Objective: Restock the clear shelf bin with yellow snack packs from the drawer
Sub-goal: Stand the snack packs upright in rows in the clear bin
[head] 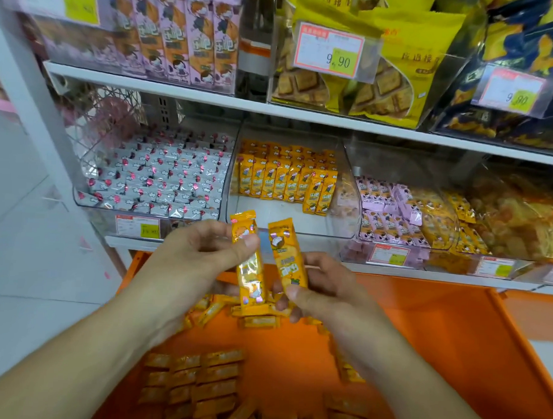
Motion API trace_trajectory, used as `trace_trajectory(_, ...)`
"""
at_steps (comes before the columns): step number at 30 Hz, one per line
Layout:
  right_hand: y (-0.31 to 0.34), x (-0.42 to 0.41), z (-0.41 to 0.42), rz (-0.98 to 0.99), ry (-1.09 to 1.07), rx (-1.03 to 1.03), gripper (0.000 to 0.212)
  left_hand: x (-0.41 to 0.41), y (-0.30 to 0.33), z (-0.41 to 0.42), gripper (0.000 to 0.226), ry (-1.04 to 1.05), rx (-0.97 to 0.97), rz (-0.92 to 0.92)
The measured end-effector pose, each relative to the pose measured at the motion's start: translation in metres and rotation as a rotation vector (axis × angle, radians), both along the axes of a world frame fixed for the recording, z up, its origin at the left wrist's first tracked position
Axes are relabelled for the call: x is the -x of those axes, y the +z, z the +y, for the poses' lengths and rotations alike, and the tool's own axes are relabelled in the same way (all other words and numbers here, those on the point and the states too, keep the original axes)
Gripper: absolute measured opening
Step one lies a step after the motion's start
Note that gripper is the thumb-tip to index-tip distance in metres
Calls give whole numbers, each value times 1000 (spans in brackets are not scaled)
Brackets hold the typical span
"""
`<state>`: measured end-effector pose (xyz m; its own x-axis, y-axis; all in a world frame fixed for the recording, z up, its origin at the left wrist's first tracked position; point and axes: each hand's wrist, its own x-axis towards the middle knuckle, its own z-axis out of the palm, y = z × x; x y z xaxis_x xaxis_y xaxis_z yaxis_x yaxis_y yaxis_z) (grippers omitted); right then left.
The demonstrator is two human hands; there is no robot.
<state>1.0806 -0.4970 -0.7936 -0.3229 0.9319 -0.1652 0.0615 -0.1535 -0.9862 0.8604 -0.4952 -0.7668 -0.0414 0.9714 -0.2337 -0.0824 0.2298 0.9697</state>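
Observation:
My left hand (201,253) pinches one yellow snack pack (249,271) near its top, held upright. My right hand (322,292) grips a second yellow snack pack (288,256) by its lower end, right beside the first. Both packs hover above the open orange drawer (421,339), just below the clear shelf bin (269,209). That bin holds upright rows of yellow packs (285,178) at its back, with bare floor at its front. Several more yellow packs (200,385) lie in the drawer, in rows near me and loosely under my hands.
A clear bin of white and pink wrapped sweets (157,180) stands left of the yellow one, and a bin of purple packs (391,210) on its right. The upper shelf (210,95) carries purple boxes and yellow biscuit bags. White floor lies at the left.

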Motion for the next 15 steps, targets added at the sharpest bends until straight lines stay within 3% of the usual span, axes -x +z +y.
trace_trajectory(6,18,-20,6,-56,-29,-48,25,10,-1,6,45,55,-17,14)
trace_trajectory(10,20,-24,4,-72,-94,-66,47,10,-4,1,36,43,-11,47)
trace_trajectory(12,19,-21,1,-98,-66,-76,45,6,-7,-2,41,5,14,68)
trace_trajectory(15,18,-11,-5,-158,-11,-96,34,-6,-9,-9,29,-67,72,37)
